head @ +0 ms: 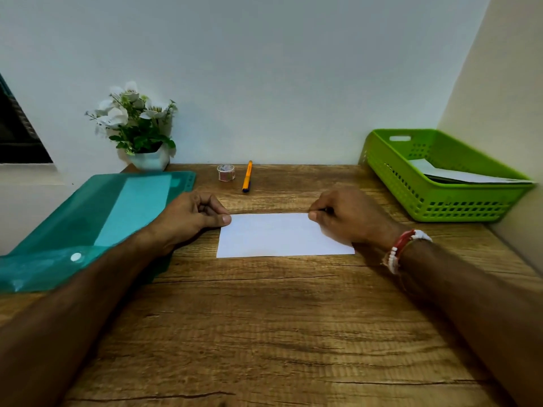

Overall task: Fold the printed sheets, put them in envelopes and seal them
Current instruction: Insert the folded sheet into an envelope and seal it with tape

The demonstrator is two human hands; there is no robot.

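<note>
A folded white sheet (273, 236) lies flat in the middle of the wooden desk (264, 333). My left hand (191, 215) has curled fingers, and its thumb presses the sheet's far left corner. My right hand (346, 215) pinches the far edge of the sheet near its right end and covers that corner. A small roll of clear tape (226, 172) stands at the back of the desk. White envelopes or papers (458, 174) lie in the green basket (435, 201) at the right.
A teal plastic folder (97, 224) with a snap button lies at the left, partly under my left forearm. An orange pen (247, 176) lies beside the tape. A potted white flower (138, 127) stands at the back left against the wall.
</note>
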